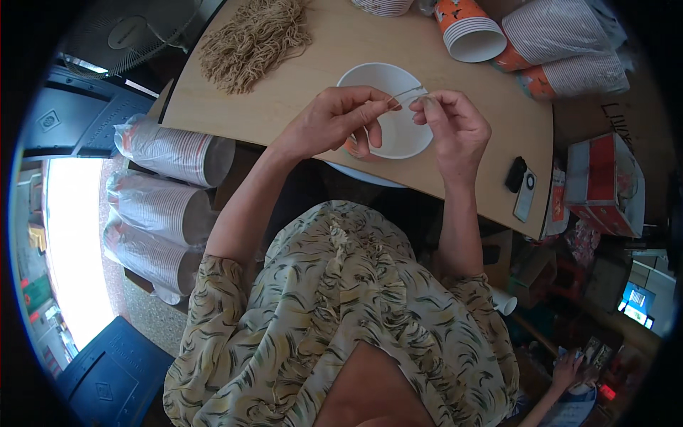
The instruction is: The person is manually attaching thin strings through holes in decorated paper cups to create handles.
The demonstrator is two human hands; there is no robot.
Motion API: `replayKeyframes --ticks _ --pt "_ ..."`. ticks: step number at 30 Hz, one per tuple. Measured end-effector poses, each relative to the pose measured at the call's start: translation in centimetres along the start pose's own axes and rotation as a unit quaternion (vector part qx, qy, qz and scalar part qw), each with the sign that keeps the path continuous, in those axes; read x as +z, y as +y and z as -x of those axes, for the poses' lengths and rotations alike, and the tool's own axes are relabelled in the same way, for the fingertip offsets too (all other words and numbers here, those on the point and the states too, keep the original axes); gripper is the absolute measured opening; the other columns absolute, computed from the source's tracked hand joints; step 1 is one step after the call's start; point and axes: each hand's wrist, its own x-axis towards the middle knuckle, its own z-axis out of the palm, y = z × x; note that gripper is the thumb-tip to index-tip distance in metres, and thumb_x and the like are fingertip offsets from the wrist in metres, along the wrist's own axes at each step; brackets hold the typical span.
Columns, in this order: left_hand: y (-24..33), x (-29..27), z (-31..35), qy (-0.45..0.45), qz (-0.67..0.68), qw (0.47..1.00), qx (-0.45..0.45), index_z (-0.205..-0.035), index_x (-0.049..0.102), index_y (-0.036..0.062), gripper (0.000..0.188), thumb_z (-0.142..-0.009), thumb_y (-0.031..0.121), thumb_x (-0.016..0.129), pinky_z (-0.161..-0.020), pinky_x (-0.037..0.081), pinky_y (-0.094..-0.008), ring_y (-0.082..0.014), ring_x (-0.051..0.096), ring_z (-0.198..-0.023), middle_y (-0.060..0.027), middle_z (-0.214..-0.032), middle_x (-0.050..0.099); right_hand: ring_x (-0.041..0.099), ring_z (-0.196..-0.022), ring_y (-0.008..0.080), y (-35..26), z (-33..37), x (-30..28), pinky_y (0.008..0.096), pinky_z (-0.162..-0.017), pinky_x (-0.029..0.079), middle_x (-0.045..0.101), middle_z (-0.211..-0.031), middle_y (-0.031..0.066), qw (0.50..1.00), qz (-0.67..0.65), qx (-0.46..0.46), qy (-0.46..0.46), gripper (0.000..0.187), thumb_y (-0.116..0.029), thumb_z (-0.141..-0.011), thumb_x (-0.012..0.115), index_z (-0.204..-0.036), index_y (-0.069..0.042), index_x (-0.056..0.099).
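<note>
My left hand [334,121] and my right hand [452,124] meet above a white paper cup [402,139] that stands open on the wooden table [334,50]. Between the fingertips of both hands runs a thin beige string [408,92], pinched at each end. The left hand's lower fingers also rest against the cup's orange outer side. A heap of the same beige strings [252,39] lies on the table at the far left.
Stacks of orange-and-white paper cups [469,28] lie on their sides at the far right of the table, some in plastic sleeves [569,50]. More sleeved cup stacks [167,149] lie left of the table. A small black and white device [523,188] sits near the right edge.
</note>
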Motion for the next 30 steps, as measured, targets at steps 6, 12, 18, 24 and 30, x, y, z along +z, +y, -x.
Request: replayKeyframes --ticks 6,12,18,24,30 --pt "-0.4 -0.6 -0.2 -0.004 -0.013 1.000 -0.001 -0.119 0.069 0.0068 0.032 -0.106 0.033 0.055 -0.043 0.039 -0.0168 -0.0011 0.060 -0.053 0.0041 -0.058 0.060 0.066 -0.075 0.0125 0.1 -0.4 0.0 0.0247 -0.071 0.054 0.072 -0.090 0.0114 0.998 -0.018 0.040 -0.035 0.010 -0.003 -0.097 0.061 -0.100 0.005 0.066" --pt "-1.1 -1.5 -0.3 -0.031 -0.027 0.998 -0.038 -0.117 0.070 0.0055 0.031 -0.105 0.031 0.057 -0.058 0.048 -0.0199 -0.0048 0.070 -0.078 0.0000 -0.084 0.073 0.065 -0.074 0.0130 2.0 0.3 0.2 0.0263 -0.070 0.053 0.072 -0.093 0.0116 0.979 -0.151 0.130 -0.046 0.013 -0.006 -0.095 0.063 -0.098 0.005 0.067" --pt "0.0 -0.7 -0.4 0.007 0.115 0.993 -0.033 -0.116 0.067 -0.0001 0.033 -0.107 0.029 0.054 -0.061 0.046 -0.0182 -0.0088 0.069 -0.090 -0.0081 -0.110 0.071 0.057 -0.067 0.0057 0.8 0.7 0.9 0.0206 -0.064 0.046 0.067 -0.078 0.0030 0.997 -0.040 0.059 -0.035 0.011 -0.008 -0.093 0.069 -0.096 0.003 0.072" --pt "0.3 0.1 -0.4 0.036 0.025 0.999 -0.014 -0.107 0.069 0.0017 0.023 -0.102 0.024 0.062 -0.061 0.043 -0.0182 -0.0036 0.053 -0.069 0.0022 -0.084 0.064 0.057 -0.066 0.0057 1.0 0.7 0.4 0.0214 -0.060 0.046 0.069 -0.081 0.0042 0.996 0.003 0.075 -0.049 0.014 -0.010 -0.094 0.068 -0.097 0.003 0.071" --pt "0.2 0.1 -0.4 0.049 -0.014 0.999 -0.016 -0.100 0.069 0.0029 0.021 -0.100 0.024 0.066 -0.060 0.043 -0.0192 -0.0027 0.054 -0.069 0.0034 -0.079 0.064 0.061 -0.064 0.0083 0.1 0.2 -0.7 0.0231 -0.061 0.053 0.071 -0.083 0.0076 0.955 -0.150 0.240 -0.092 0.026 -0.021 -0.100 0.064 -0.100 0.005 0.071"
